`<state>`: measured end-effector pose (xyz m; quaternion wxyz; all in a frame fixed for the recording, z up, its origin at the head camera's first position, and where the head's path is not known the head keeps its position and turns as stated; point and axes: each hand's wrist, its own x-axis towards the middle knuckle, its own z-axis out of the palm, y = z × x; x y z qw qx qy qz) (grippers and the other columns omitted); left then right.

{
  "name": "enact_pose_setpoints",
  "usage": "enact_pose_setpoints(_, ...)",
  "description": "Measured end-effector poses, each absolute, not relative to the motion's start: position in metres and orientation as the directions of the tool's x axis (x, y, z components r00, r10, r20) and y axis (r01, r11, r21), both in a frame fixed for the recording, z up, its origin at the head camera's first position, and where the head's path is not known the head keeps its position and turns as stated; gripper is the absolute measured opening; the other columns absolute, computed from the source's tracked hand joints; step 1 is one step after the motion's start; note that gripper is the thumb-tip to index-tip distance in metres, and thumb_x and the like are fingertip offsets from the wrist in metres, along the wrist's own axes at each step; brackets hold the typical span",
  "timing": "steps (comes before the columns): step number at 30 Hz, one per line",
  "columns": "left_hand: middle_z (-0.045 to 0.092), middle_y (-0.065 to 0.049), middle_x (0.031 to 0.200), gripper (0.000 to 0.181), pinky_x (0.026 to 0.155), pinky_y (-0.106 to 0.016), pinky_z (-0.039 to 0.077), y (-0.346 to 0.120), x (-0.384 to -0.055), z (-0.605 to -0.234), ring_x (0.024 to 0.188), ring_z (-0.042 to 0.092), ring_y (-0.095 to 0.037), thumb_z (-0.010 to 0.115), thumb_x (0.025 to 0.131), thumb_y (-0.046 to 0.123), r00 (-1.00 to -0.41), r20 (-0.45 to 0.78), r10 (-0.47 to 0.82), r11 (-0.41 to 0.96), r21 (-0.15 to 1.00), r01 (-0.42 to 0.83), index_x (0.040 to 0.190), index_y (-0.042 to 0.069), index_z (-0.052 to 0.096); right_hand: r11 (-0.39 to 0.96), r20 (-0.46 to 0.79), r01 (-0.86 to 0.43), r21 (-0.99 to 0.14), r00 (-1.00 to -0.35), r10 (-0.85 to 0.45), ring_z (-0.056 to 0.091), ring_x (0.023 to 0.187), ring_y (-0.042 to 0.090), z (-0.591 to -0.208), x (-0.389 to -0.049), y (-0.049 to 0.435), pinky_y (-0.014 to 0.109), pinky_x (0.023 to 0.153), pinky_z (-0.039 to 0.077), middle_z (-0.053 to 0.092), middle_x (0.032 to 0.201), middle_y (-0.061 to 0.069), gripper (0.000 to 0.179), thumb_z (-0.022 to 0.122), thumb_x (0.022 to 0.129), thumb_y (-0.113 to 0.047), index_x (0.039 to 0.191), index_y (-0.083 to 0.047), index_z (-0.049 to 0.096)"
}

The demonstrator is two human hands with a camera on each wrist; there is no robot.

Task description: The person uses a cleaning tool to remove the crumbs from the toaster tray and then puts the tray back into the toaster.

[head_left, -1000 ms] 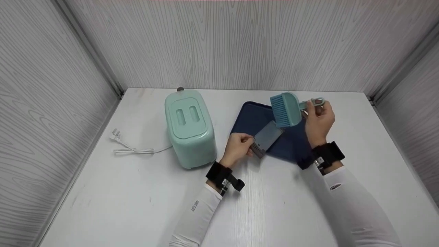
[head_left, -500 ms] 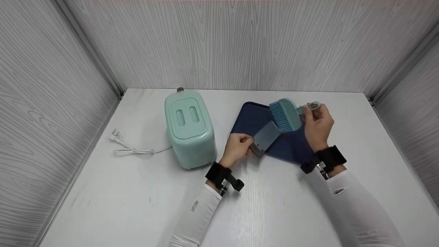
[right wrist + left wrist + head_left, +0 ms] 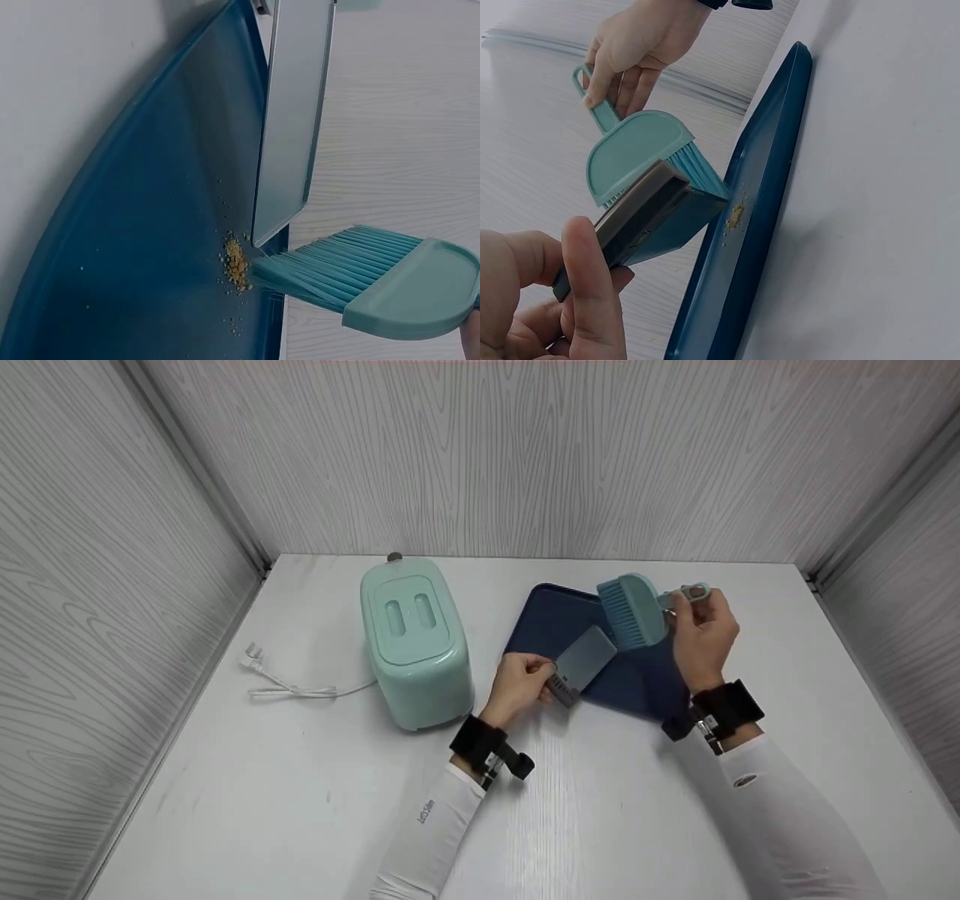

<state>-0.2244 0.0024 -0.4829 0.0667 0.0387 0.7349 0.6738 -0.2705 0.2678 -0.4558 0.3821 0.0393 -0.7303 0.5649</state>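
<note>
My left hand (image 3: 520, 684) pinches the slotted end of a flat grey crumb tray (image 3: 587, 658), held tilted above a dark blue serving tray (image 3: 551, 615). My right hand (image 3: 703, 641) grips the looped handle of a teal cleaning brush (image 3: 643, 611). In the right wrist view the bristles (image 3: 337, 266) point down beside the crumb tray's far corner; whether they touch it I cannot tell. A small heap of yellow-brown crumbs (image 3: 235, 264) lies on the blue tray, with specks scattered around. The left wrist view shows the same crumbs (image 3: 736, 215) below the crumb tray's edge.
A mint-green toaster (image 3: 412, 622) with two recesses in its top stands left of my left hand. Its white cord and plug (image 3: 292, 688) lie further left on the white table (image 3: 360, 802). Grey wood-grain panels (image 3: 480, 457) enclose the back and sides.
My right hand has brought the brush down and nearer over the last second, then slightly to the right. The left hand and crumb tray have hardly moved.
</note>
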Motion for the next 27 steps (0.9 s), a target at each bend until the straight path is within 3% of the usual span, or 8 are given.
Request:
enact_pose_setpoints(5, 0.066, 0.001, 0.07, 0.024, 0.051, -0.02, 0.058, 0.003, -0.225, -0.483, 0.048, 0.059, -0.005, 0.06, 0.101, 0.002, -0.988, -0.047, 0.148, 0.089, 0.995, -0.034, 0.114, -0.011, 0.076, 0.298, 0.575, -0.493, -0.818, -0.715, 0.397, 0.075, 0.081, 0.004, -0.455, -0.27, 0.27, 0.019, 0.075, 0.066, 0.076, 0.099, 0.017, 0.019, 0.068, 0.102, -0.009, 0.108, 0.009, 0.067)
enact_pose_setpoints(9, 0.064, 0.002, 0.07, 0.024, 0.051, -0.02, 0.058, 0.003, -0.225, -0.483, 0.048, 0.059, -0.005, 0.059, 0.101, 0.002, -0.987, -0.054, 0.152, 0.091, 0.995, -0.041, 0.114, -0.011, 0.075, 0.217, 0.542, -0.5, -0.839, -0.725, 0.425, 0.078, 0.082, 0.005, -0.451, -0.27, 0.269, 0.021, 0.075, 0.066, 0.077, 0.095, 0.011, 0.019, 0.069, 0.102, -0.009, 0.106, 0.01, 0.065)
enact_pose_setpoints(18, 0.066, -0.001, 0.074, 0.024, 0.051, -0.019, 0.058, 0.002, -0.225, -0.483, 0.049, 0.06, -0.005, 0.06, 0.102, 0.002, -0.986, -0.046, 0.161, 0.091, 0.995, -0.032, 0.115, -0.012, 0.075, -0.066, 0.433, -0.506, -0.86, -0.792, 0.43, 0.078, 0.075, 0.014, -0.444, -0.267, 0.261, 0.025, 0.07, 0.068, 0.078, 0.087, 0.009, 0.008, 0.068, 0.101, -0.006, 0.101, 0.0, 0.063)
enact_pose_setpoints(27, 0.066, -0.001, 0.073, 0.023, 0.052, -0.021, 0.059, 0.002, -0.224, -0.483, 0.05, 0.06, -0.006, 0.06, 0.103, 0.003, -0.986, -0.042, 0.159, 0.096, 0.995, -0.027, 0.113, -0.011, 0.075, -0.075, 0.427, -0.494, -0.866, -0.809, 0.405, 0.081, 0.077, 0.014, -0.444, -0.267, 0.257, 0.026, 0.068, 0.067, 0.08, 0.087, 0.007, 0.004, 0.067, 0.102, -0.005, 0.103, -0.001, 0.066)
